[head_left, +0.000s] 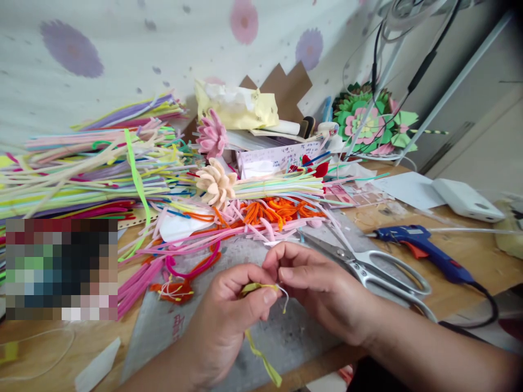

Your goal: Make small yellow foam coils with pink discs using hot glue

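Over the grey cutting mat [155,337], my left hand [241,305] pinches a narrow yellow strip [261,356], which looks like floral tape, and its loose end hangs down below the fingers. A thin white flower stamen [285,300] with a yellow tip curves out between my two hands. My right hand [314,283] is closed beside it, fingertips meeting the left ones; what lies between its fingers is hidden. An orange piece with white stamens [174,289] lies on the mat to the left. Large scissors [368,269] lie just past my right hand.
Bundles of pipe cleaners [93,169] fill the back left. Pink and cream fuzzy flowers [216,184] and orange loops [273,211] sit mid-table. A blue glue gun [425,250] with its cord rests at right, near a white device [468,200]. A blurred patch covers the left.
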`<state>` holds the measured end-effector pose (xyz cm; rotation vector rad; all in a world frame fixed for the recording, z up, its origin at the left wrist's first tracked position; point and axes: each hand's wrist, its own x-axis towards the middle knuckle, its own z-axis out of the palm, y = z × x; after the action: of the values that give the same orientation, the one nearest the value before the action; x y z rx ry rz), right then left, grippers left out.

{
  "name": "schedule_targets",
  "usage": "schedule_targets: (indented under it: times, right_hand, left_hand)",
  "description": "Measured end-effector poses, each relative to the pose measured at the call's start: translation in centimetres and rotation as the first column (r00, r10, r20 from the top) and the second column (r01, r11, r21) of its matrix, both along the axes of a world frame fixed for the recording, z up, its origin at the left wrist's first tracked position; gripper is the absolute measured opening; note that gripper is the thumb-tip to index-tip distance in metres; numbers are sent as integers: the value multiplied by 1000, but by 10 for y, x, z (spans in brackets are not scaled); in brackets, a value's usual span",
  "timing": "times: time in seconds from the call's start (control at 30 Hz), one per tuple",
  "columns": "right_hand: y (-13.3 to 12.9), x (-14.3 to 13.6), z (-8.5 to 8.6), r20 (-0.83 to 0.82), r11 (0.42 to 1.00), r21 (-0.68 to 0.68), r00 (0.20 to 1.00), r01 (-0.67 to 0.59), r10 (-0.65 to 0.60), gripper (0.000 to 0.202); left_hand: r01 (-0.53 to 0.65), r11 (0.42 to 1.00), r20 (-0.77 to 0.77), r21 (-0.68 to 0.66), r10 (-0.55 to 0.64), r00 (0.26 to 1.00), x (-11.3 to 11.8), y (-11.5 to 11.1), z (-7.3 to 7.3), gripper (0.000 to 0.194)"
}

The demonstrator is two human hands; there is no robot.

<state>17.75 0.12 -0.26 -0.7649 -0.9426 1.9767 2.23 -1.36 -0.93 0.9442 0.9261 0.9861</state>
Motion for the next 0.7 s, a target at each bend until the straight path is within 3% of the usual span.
schedule_targets:
  times: [0.5, 0.7]
  right_hand:
    - [4, 9, -6, 4, 996, 84, 1000, 25, -26, 12]
    - [5, 7, -7, 32, 988, 148, 999, 39, -44, 11]
  left_hand:
    - [-4, 997, -82, 72, 10, 997, -3, 0, -1, 16]
    - [-20, 983, -268, 185, 70, 961, -5, 1, -4, 16]
